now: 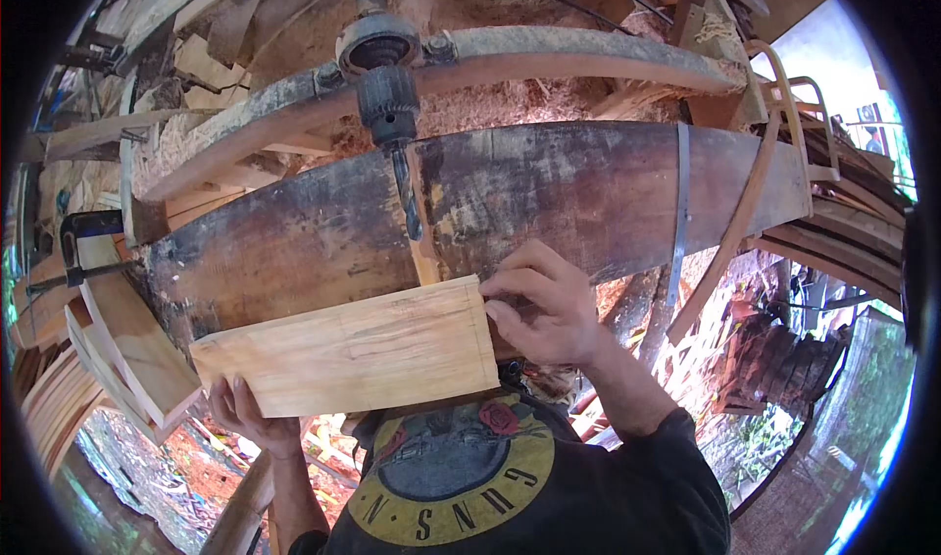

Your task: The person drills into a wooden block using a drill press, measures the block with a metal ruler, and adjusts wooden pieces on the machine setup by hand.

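A pale wooden board (pixel 343 354) with a slightly curved lower edge is tilted across the front of the dark worktable. Its top edge lies over the table's near edge. My left hand (pixel 245 413) grips the board's lower left corner, fingertips on its face and the palm hidden below. At the other end, my right hand (pixel 542 305) is bent with its thumb and fingers against the upper right corner. A drill bit (pixel 407 194) in a chuck (pixel 388 99) points down over the table, just beyond the board and apart from it.
The worn worktable (pixel 569 197) bears a pale strip of wood under the bit. Behind it runs a thick curved beam (pixel 578 55). A metal strip (pixel 679 202) crosses the right side. A clamp (pixel 88 241) and cut boards (pixel 132 344) are at left; stacked planks (pixel 833 251) at right.
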`<state>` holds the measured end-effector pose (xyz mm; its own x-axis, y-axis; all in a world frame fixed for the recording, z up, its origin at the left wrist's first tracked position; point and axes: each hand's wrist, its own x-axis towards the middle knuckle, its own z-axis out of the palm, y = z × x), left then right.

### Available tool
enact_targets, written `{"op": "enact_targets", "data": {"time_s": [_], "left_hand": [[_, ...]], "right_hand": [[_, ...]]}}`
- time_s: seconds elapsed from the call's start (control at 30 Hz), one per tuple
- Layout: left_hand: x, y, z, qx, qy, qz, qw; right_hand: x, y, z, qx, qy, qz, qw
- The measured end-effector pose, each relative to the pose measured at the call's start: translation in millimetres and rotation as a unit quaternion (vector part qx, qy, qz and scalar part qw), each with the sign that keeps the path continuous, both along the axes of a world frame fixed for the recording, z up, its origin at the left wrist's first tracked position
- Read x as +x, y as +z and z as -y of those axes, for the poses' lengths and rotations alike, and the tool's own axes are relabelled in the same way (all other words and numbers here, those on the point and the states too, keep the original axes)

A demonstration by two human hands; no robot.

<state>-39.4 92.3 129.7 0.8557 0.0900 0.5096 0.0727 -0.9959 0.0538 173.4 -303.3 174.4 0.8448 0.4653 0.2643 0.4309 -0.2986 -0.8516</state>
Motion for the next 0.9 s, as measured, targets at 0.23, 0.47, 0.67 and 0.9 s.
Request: {"op": "enact_targets", "data": {"time_s": [0.23,0.47,0.67,0.9], "left_hand": [[0.6,-0.8,0.6,-0.001,0.002,0.005,1.0],[2.4,0.9,1.6,-0.021,-0.013,0.01,1.0],[0.7,2.0,-1.4,-0.001,0.019,0.006,1.0],[12.7,10.2,8.4,0.014,0.022,-0.007,1.0]], "right_hand": [[13.7,-1.2,-4.3,0.029,0.021,-0.211,0.977],[44.4,15.2,-4.9,-0.063,0.136,-0.218,0.965],[27.0,12.6,-3.0,-0.127,0.069,-0.232,0.962],[-22.4,21.5,-1.2,-0.185,-0.023,-0.246,0.951]]}}
